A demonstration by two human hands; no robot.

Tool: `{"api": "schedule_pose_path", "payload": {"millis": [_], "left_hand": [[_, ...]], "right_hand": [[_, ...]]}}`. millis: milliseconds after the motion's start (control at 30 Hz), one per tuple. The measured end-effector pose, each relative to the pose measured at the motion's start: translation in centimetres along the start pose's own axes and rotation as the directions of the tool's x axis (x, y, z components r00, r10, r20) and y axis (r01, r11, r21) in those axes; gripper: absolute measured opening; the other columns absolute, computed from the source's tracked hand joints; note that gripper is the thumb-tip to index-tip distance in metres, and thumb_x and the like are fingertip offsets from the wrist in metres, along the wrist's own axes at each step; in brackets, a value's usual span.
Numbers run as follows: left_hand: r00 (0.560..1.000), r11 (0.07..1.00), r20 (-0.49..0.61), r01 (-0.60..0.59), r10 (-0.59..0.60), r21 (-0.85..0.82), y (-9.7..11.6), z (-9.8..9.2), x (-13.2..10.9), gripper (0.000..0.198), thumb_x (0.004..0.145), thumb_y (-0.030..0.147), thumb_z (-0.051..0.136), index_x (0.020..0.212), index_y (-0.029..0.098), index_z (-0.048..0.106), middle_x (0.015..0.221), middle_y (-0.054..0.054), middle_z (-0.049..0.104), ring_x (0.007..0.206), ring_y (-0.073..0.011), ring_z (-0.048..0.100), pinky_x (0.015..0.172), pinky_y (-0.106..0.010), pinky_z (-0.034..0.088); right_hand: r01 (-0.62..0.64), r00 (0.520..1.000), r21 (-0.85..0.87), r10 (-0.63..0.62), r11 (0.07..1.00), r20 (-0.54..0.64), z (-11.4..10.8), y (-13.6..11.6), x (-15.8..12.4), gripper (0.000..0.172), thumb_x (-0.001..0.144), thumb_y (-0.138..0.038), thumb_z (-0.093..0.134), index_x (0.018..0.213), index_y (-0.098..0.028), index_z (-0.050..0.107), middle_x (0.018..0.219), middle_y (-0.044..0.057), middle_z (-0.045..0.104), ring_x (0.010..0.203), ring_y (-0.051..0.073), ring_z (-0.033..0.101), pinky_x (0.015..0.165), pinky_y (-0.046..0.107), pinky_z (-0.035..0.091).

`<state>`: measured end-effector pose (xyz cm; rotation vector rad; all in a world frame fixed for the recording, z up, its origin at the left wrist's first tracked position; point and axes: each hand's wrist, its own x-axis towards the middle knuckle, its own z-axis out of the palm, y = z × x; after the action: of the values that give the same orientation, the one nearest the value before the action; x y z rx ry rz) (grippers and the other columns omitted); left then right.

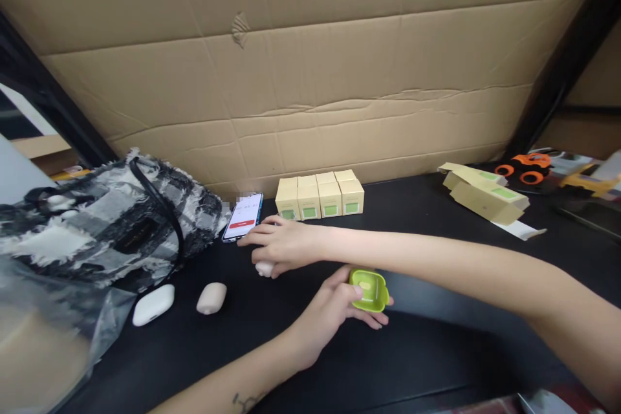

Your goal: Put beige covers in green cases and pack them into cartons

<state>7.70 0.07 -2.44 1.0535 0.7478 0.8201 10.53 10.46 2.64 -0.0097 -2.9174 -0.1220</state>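
Observation:
My left hand (334, 301) reaches in from the bottom and holds a small lime-green open case (373, 299), thumb inside it and fingers underneath. Its hollow faces up, with a pale patch at the bottom. Crossing over from the right, my right hand (286, 246) has its fingers bent around a small pale rounded object (264, 268), mostly hidden under the palm. Left of it on the black table lie a beige rounded case (212, 298) and a white earbud case (154, 305). A phone (243, 217) with a lit screen lies just beyond my right fingertips.
Several small cream boxes (320, 197) stand in a row by the cardboard wall (310, 65). An opened, flattened box (485, 197) and an orange toy truck (526, 167) are at the right. A black-and-white bag (140, 226) and a clear plastic bag (53, 336) occupy the left.

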Motion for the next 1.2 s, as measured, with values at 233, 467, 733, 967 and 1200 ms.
{"api": "schedule_pose_path", "payload": {"millis": [233,467,733,967,1200], "left_hand": [[0.998,0.993,0.052,0.027,-0.021,-0.114,0.2,-0.4,0.0,0.038,0.073,0.029,0.056,0.105,0.01,0.056,0.09,-0.014,0.071,0.072,-0.0226,0.067,0.074,-0.037,0.046],[0.999,0.896,0.016,0.035,-0.031,-0.443,0.5,-0.5,0.3,0.019,0.072,0.021,0.054,0.086,0.01,0.061,0.082,-0.012,0.069,0.079,-0.0233,0.064,0.083,-0.038,0.041],[0.99,0.866,0.079,0.143,-0.12,-0.48,0.3,0.0,0.2,0.025,0.075,0.03,0.045,0.087,0.013,0.059,0.072,-0.004,0.056,0.06,-0.0144,0.051,0.058,-0.028,0.035],[0.98,0.862,0.104,0.197,-0.167,-0.467,0.2,-0.2,0.2,0.019,0.072,0.03,0.047,0.083,0.016,0.053,0.068,0.0,0.049,0.052,-0.01,0.037,0.052,-0.026,0.022],[0.974,0.88,0.137,0.223,-0.181,-0.419,0.1,-0.2,0.3,0.024,0.074,0.034,0.042,0.08,0.014,0.054,0.069,-0.002,0.051,0.053,-0.0106,0.038,0.054,-0.027,0.021]], "right_hand": [[-0.081,0.961,0.206,0.132,0.975,-0.244,-1.4,-1.4,-3.0,0.02,0.085,-0.031,0.065,0.098,-0.02,0.053,0.094,0.001,0.067,0.093,0.016,0.062,0.093,0.032,0.044],[-0.238,0.678,0.516,0.521,0.823,-0.518,-2.7,-5.1,-12.3,0.04,0.083,-0.027,0.067,0.117,-0.023,0.046,0.115,0.007,0.06,0.108,0.019,0.06,0.09,0.034,0.051],[-0.368,0.717,0.379,0.519,0.849,-0.466,-0.6,-8.1,-16.0,0.036,0.084,-0.023,0.066,0.119,-0.025,0.054,0.111,0.008,0.069,0.104,0.022,0.063,0.086,0.036,0.051],[-0.397,0.783,0.235,0.461,0.887,-0.419,-0.1,-8.5,-15.8,0.041,0.087,-0.02,0.061,0.126,-0.025,0.05,0.115,0.008,0.069,0.103,0.021,0.065,0.083,0.036,0.049],[-0.425,0.766,0.26,0.498,0.867,-0.407,-0.1,-8.6,-15.6,0.037,0.087,-0.019,0.058,0.123,-0.023,0.051,0.113,0.008,0.069,0.103,0.021,0.064,0.083,0.037,0.051]]}}
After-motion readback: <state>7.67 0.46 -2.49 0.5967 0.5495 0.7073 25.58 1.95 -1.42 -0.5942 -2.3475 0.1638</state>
